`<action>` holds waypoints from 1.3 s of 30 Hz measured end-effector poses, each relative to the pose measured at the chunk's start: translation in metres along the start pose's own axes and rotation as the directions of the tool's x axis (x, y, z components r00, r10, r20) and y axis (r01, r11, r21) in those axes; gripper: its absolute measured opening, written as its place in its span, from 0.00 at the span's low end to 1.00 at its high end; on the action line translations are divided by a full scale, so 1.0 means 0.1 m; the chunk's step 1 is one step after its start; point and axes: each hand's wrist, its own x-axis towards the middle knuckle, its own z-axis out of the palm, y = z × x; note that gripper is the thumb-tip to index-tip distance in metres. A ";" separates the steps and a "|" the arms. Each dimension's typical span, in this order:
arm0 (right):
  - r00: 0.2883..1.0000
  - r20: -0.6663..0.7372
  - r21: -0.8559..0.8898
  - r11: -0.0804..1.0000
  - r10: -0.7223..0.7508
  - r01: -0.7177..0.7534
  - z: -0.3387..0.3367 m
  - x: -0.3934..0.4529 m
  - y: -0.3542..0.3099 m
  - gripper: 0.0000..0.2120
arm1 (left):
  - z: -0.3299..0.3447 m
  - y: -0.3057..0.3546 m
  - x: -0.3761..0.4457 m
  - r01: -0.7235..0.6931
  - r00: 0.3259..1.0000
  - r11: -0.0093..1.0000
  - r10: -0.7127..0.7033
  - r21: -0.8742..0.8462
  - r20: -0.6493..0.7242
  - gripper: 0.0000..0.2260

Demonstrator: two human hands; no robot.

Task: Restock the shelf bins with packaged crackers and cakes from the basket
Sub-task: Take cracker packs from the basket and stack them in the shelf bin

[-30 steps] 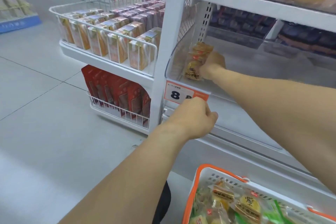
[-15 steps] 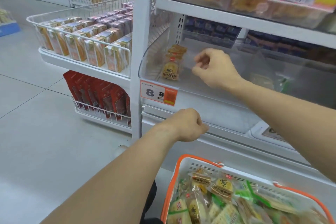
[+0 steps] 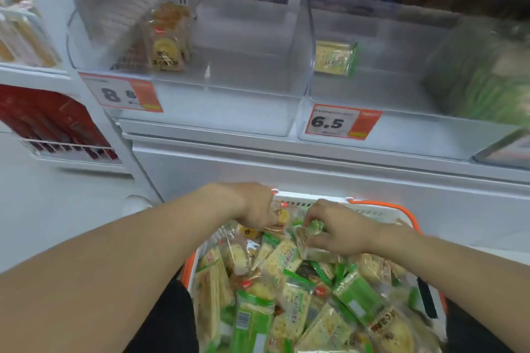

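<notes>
An orange-rimmed white basket (image 3: 384,205) sits low in front of me, heaped with green cracker packs (image 3: 282,259) and yellow cake packs. My left hand (image 3: 258,208) reaches into its far left corner and grips a yellow cake pack (image 3: 279,218). My right hand (image 3: 338,229) pinches a clear snack pack (image 3: 305,233) at the far middle. Above, the left clear shelf bin (image 3: 229,112) holds upright cake packs (image 3: 166,40). The right clear bin (image 3: 401,135) holds one green cracker pack (image 3: 335,58).
Price tags 8.8 (image 3: 123,93) and 6.5 (image 3: 341,122) hang on the bin fronts. A white cabinet face (image 3: 286,169) stands behind the basket. Left are wire racks with red boxes (image 3: 48,120). A blurred green-and-clear shape (image 3: 481,77) fills the right edge.
Both hands dropped from the shelf down into the basket. The view tilted down and shifted right, bringing the right bin and more of the basket into sight. Each hand now holds a pack.
</notes>
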 end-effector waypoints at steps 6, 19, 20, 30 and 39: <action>0.974 0.215 -0.055 0.997 0.069 -0.058 0.17 0.05 0.08 0.53 | 0.18 0.14 0.21 -0.004 0.991 0.996 -0.008 0.089 0.133 0.19; 0.991 0.129 0.161 0.986 0.020 -0.041 -0.14 -0.10 0.05 0.27 | 0.16 0.36 0.26 -0.097 0.995 0.954 0.103 -0.283 0.004 0.20; 0.997 0.074 0.227 0.973 0.016 -0.032 -0.20 -0.14 0.03 0.27 | 0.15 0.37 0.25 -0.092 0.996 0.921 0.093 -0.379 -0.017 0.22; 0.996 0.018 0.834 0.548 0.086 -0.063 -0.71 -0.55 0.26 0.24 | -0.10 0.38 0.00 -0.151 0.985 0.428 0.139 -0.891 -0.100 0.16; 1.000 -0.012 0.970 0.243 -0.002 0.012 -0.82 -0.69 0.28 0.11 | -0.12 0.39 -0.12 -0.076 0.958 0.344 0.286 -0.936 0.027 0.19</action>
